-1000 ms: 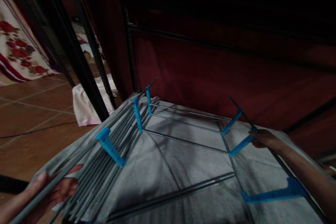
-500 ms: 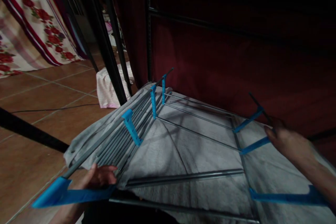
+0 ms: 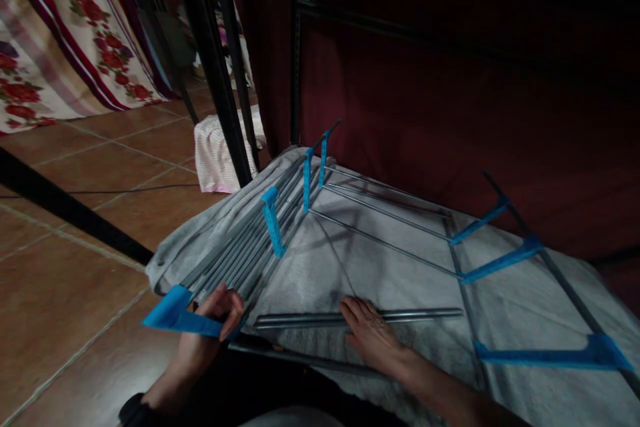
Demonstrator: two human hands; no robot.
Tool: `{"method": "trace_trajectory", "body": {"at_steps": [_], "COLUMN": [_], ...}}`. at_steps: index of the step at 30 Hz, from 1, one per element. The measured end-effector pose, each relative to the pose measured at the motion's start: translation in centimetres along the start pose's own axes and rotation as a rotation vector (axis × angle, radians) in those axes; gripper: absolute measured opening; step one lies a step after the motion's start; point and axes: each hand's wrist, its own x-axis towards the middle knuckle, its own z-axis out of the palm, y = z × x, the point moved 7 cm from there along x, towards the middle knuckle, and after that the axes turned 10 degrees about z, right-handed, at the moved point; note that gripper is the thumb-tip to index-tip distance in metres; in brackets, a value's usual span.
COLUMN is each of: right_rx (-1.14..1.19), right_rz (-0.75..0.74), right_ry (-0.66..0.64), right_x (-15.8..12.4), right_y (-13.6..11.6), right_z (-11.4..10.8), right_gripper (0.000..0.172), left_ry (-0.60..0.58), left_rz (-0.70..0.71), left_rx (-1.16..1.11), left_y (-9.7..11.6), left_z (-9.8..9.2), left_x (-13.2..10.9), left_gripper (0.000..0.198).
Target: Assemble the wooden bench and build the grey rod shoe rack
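A rack of grey metal tubes with blue plastic brackets (image 3: 273,221) lies on a grey blanket. At its near left corner, my left hand (image 3: 220,313) has its fingers curled round the end of a blue corner bracket (image 3: 173,310). My right hand (image 3: 367,330) rests over a pair of loose-looking metal tubes (image 3: 425,314) lying across the blanket; its fingers touch them, but whether they grip is unclear. More blue brackets (image 3: 550,355) join a tube on the right side. Several parallel tubes (image 3: 235,263) run along the left side.
Black metal posts (image 3: 215,67) rise at the left of the grey blanket (image 3: 395,280). A dark red cloth (image 3: 425,113) hangs behind. On the tiled floor (image 3: 100,213) are a black cable and a striped cloth (image 3: 217,157); a floral curtain (image 3: 90,33) hangs at the upper left.
My right hand has let go of the right-side tube and moved left onto the pair of tubes. My left hand has shifted up and right along with the blue corner bracket in view.
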Motion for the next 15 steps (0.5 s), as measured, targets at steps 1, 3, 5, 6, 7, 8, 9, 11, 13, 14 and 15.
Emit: {"method": "trace_trajectory", "body": {"at_steps": [1, 3, 5, 6, 7, 8, 9, 11, 13, 14, 15], "right_rx": [-0.020, -0.060, -0.094, -0.108, -0.121, -0.131, -0.137, -0.143, -0.138, -0.137, -0.139], "right_rz": [0.013, -0.002, -0.045, -0.066, -0.079, -0.087, -0.087, -0.065, -0.013, 0.020, 0.056], "right_ry": [0.028, 0.054, 0.057, 0.055, 0.052, 0.048, 0.042, 0.031, 0.038, 0.049, 0.064], "right_x": [0.3, 0.6, 0.7, 0.7, 0.8, 0.8, 0.9, 1.2, 1.9, 2.3, 2.9], "right_y": [0.0, -0.2, -0.5, -0.5, -0.4, -0.2, 0.2, 1.1, 2.3, 2.9, 3.5], "right_z": [0.1, 0.0, -0.1, -0.2, -0.3, -0.3, -0.4, -0.7, -1.3, -1.7, -2.1], "right_gripper": [0.051, 0.036, 0.021, 0.017, 0.016, 0.017, 0.017, 0.019, 0.028, 0.035, 0.041], "left_ry": [0.008, 0.022, 0.021, 0.017, 0.011, 0.005, 0.000, 0.002, 0.016, 0.022, 0.025], "left_rz": [0.003, 0.007, 0.007, 0.003, 0.000, -0.001, -0.001, 0.008, 0.014, 0.011, 0.008], "left_rx": [-0.002, -0.007, -0.009, -0.010, -0.012, -0.015, -0.020, -0.034, -0.045, -0.047, -0.047], "left_y": [-0.1, -0.1, -0.2, -0.2, -0.3, -0.4, -0.5, -0.7, -0.8, -0.8, -0.9], "left_z": [0.1, 0.3, 0.6, 0.7, 0.8, 0.8, 0.8, 0.6, 0.4, 0.3, 0.3], "left_x": [0.0, 0.0, 0.0, 0.1, 0.1, 0.2, 0.3, 0.5, 0.5, 0.5, 0.4], "left_gripper": [0.051, 0.048, 0.047, 0.047, 0.047, 0.047, 0.048, 0.047, 0.045, 0.044, 0.043]}}
